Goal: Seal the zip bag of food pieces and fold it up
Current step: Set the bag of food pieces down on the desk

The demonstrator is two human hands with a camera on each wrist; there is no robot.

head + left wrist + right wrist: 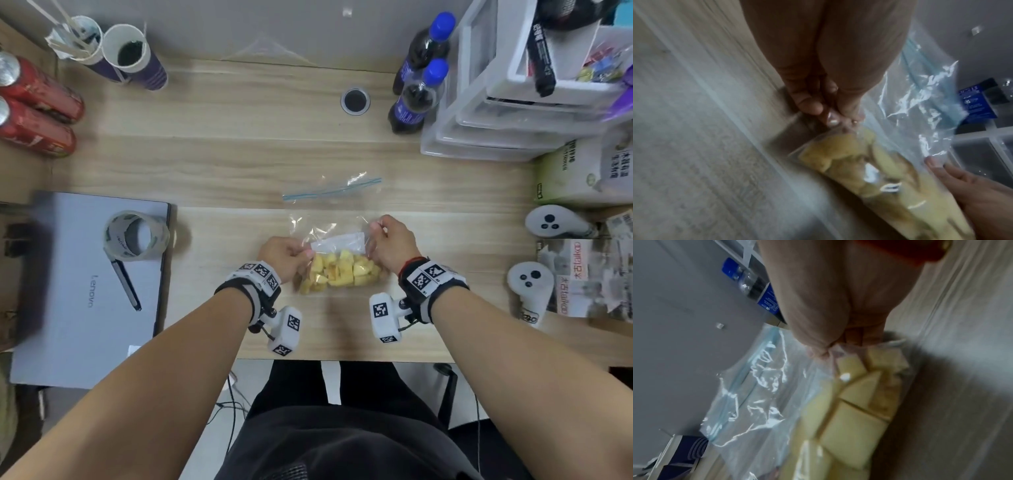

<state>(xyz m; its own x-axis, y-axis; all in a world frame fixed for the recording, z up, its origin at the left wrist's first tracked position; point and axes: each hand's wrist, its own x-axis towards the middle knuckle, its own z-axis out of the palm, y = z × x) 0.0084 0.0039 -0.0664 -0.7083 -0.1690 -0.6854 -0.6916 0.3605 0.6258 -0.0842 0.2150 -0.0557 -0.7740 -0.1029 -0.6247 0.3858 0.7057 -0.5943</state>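
Note:
A clear zip bag (337,240) lies on the wooden desk, its near end packed with yellow food pieces (339,272). Its blue zip strip (330,189) lies flat at the far end. My left hand (286,255) pinches the bag's left edge just above the food. My right hand (390,240) pinches the right edge. In the left wrist view my left hand (830,116) pinches the plastic by the food pieces (869,170), and the empty bag (925,97) stretches beyond. In the right wrist view my right hand (828,348) pinches the bag (756,394) beside the food pieces (855,410).
A closed laptop (85,291) with a tape roll (135,236) and pen lies at the left. Red cans (34,106) and cups (133,58) stand back left. Dark bottles (418,89), plastic drawers (513,102) and two controllers (531,284) crowd the right.

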